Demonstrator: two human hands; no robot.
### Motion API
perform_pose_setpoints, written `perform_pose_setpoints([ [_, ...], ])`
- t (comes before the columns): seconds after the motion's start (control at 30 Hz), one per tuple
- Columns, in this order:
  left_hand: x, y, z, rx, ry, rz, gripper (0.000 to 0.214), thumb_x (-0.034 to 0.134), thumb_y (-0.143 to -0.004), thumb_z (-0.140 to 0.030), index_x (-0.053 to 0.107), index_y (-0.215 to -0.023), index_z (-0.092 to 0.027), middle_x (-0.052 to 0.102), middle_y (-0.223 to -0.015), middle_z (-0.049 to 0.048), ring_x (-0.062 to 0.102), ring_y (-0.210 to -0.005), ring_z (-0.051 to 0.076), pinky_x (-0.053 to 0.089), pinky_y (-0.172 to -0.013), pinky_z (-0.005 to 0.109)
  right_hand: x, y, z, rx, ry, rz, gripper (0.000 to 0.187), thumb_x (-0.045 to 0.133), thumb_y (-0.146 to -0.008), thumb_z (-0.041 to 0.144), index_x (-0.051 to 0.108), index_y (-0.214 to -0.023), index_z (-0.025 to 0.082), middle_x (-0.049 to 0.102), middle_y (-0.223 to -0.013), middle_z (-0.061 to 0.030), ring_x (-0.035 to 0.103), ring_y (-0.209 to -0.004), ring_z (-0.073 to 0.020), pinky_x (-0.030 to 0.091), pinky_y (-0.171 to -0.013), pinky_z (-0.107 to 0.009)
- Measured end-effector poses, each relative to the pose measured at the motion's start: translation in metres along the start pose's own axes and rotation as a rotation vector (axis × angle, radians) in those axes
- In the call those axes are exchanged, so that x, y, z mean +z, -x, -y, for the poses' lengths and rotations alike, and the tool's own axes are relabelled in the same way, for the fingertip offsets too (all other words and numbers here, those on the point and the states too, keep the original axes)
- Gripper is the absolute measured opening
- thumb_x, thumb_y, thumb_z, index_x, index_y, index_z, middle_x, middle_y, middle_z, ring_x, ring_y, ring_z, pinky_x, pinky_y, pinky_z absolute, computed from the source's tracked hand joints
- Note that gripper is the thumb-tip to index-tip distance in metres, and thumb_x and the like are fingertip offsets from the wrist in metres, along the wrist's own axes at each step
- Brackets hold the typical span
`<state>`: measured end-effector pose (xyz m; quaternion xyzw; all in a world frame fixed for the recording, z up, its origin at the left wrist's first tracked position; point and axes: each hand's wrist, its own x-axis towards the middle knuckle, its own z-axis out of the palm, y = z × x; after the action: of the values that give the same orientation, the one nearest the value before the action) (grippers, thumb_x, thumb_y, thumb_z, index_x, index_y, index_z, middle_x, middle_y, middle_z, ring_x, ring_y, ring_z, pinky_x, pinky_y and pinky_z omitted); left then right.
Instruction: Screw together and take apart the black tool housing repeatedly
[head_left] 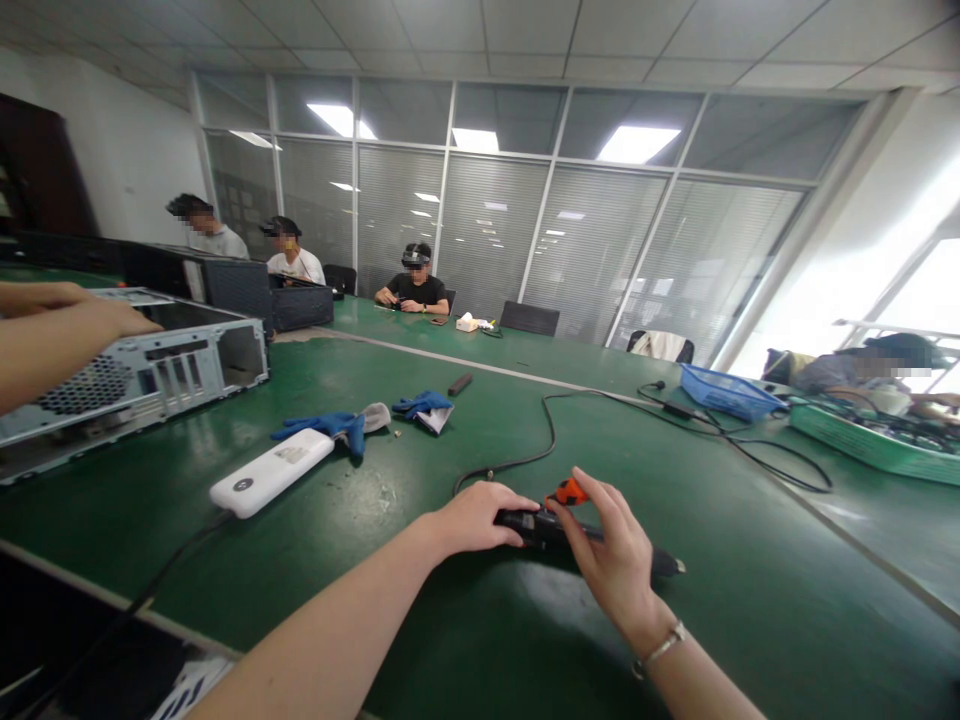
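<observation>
A long black corded power tool (551,530), which looks like an electric screwdriver, lies on the green table with its metal tip to the right. My left hand (476,518) is closed around its cord end. Above the tool's body, my right hand (611,550) pinches the orange-and-black handle of a small screwdriver (568,491), held upright against the tool. The screwdriver's lower end is hidden at the tool, so I cannot tell whether it sits in a screw. Part of the tool's body is covered by my right hand.
A white power bank (274,470) with a cable and blue work gloves (424,408) lie left of centre. At far left another person's hands (82,315) reach into a computer case (142,370). Blue (727,392) and green baskets (877,440) stand right; more people sit around.
</observation>
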<state>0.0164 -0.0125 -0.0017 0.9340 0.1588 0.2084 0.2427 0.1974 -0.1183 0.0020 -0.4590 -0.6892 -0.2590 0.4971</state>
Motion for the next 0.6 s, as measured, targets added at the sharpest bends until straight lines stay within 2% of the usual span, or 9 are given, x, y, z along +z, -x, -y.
perform_pose_setpoints([
  [0.17,-0.006,0.002,0.001,-0.003,0.019,0.008,0.063,0.078,-0.068,-0.027,0.058,-0.128,-0.025,0.066,-0.118,0.0056,0.061,-0.108,0.025,0.042,-0.097,0.034,-0.003,0.003,-0.002,-0.075,-0.071,-0.063,0.057,0.063,-0.083,0.01,0.045,-0.134,0.027,0.066,-0.101,-0.0074,0.063,-0.09,-0.0224,0.055,-0.077,-0.044],
  [0.23,-0.011,0.004,0.004,-0.042,0.027,-0.013,0.068,0.081,-0.063,-0.027,0.058,-0.128,-0.025,0.065,-0.12,0.0062,0.06,-0.108,0.025,0.043,-0.096,0.034,-0.003,0.006,-0.003,-0.036,-0.154,-0.141,0.06,0.064,-0.08,0.007,0.044,-0.133,0.028,0.066,-0.102,-0.0068,0.064,-0.09,-0.0226,0.054,-0.078,-0.047],
  [0.33,-0.019,0.006,0.009,-0.152,0.068,0.012,0.054,0.082,-0.059,-0.024,0.067,-0.111,-0.02,0.07,-0.107,0.0056,0.065,-0.096,0.023,0.048,-0.086,0.031,0.002,0.01,-0.001,0.062,-0.3,-0.213,0.062,0.064,-0.079,0.006,0.043,-0.132,0.029,0.065,-0.102,-0.0061,0.066,-0.088,-0.0223,0.056,-0.078,-0.049],
  [0.4,-0.022,0.007,0.012,-0.214,0.109,0.032,0.043,0.082,-0.059,-0.023,0.07,-0.1,-0.017,0.071,-0.097,0.0047,0.066,-0.089,0.022,0.049,-0.08,0.028,0.007,0.011,0.004,0.1,-0.361,-0.192,0.059,0.064,-0.08,0.006,0.043,-0.131,0.029,0.065,-0.103,-0.0064,0.067,-0.088,-0.0221,0.056,-0.077,-0.048],
  [0.47,-0.023,0.007,0.013,-0.244,0.135,0.036,0.042,0.082,-0.058,-0.025,0.069,-0.096,-0.016,0.071,-0.092,0.0043,0.066,-0.086,0.021,0.049,-0.076,0.027,0.011,0.009,0.012,0.106,-0.373,-0.153,0.054,0.062,-0.081,0.007,0.044,-0.129,0.027,0.065,-0.102,-0.007,0.067,-0.088,-0.022,0.057,-0.077,-0.047],
  [0.6,-0.02,0.008,0.011,-0.215,0.122,0.005,0.057,0.085,-0.054,-0.029,0.066,-0.107,-0.018,0.07,-0.094,0.0033,0.065,-0.085,0.02,0.048,-0.074,0.025,0.016,-0.001,0.025,0.03,-0.313,-0.034,0.043,0.058,-0.084,0.009,0.048,-0.123,0.026,0.065,-0.101,-0.0065,0.064,-0.092,-0.0213,0.055,-0.079,-0.044],
])
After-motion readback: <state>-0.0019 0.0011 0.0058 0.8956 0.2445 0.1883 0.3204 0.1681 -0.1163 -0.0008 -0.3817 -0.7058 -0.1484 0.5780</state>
